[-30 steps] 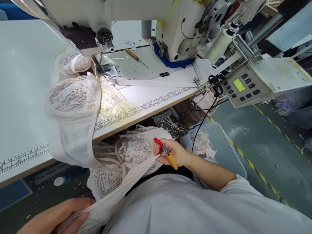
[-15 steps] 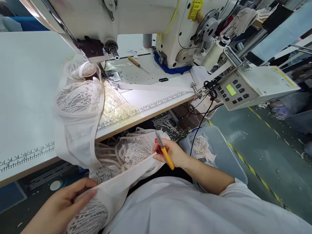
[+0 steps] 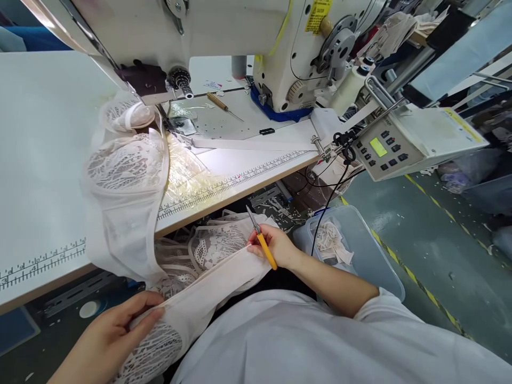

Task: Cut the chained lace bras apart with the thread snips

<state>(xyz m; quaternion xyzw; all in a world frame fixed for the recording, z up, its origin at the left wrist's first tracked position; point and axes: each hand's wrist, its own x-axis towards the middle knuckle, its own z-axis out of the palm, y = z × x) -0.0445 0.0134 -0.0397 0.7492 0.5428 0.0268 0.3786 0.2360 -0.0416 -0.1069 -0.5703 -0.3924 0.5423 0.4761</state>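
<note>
A white lace bra (image 3: 212, 282) is stretched between my two hands below the table edge. My left hand (image 3: 120, 330) pinches its edge beside a lace cup at lower left. My right hand (image 3: 276, 246) grips yellow-handled thread snips (image 3: 265, 250), metal tip pointing up and left, and pinches the other end of the band with its fingertips. Joined to this length, another white lace bra (image 3: 124, 170) hangs over the table edge, its upper part beside the needle area of the sewing machine (image 3: 224, 26). More lace pieces (image 3: 220, 245) are bunched behind the band.
A ruler strip (image 3: 236, 184) runs along the table front. On the machine bed lies a wooden-handled awl (image 3: 218, 101). A white tape (image 3: 252, 144) feeds in from the right, near a control box (image 3: 384, 146). A plastic bin (image 3: 372, 256) with scraps stands at lower right.
My right hand has moved slightly left, and the snips' tip now points further left. My left hand has shifted a little right. The band's face has turned more toward me.
</note>
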